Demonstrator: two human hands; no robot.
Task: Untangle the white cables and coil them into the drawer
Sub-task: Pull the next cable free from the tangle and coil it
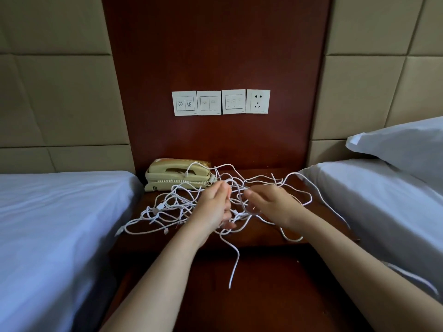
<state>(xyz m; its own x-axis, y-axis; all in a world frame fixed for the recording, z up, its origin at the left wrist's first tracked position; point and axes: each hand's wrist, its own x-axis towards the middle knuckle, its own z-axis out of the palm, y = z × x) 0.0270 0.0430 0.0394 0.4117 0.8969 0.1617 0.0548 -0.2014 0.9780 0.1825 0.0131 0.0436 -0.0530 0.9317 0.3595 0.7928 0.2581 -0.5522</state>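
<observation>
White cables [160, 206], thin, loosely tangled, left hand [213, 207], right hand [268, 204] among strands, grips unclear.

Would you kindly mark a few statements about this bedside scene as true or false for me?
1. The tangled white cables lie on the dark wooden nightstand. True.
2. The beige corded telephone stands at the nightstand's back right. False: back left.
3. The left hand and right hand both reach into the tangle. True.
4. A plug sits in the white wall socket. False: nothing is plugged in.
5. One loose cable end hangs past the nightstand's front edge. True.
</observation>
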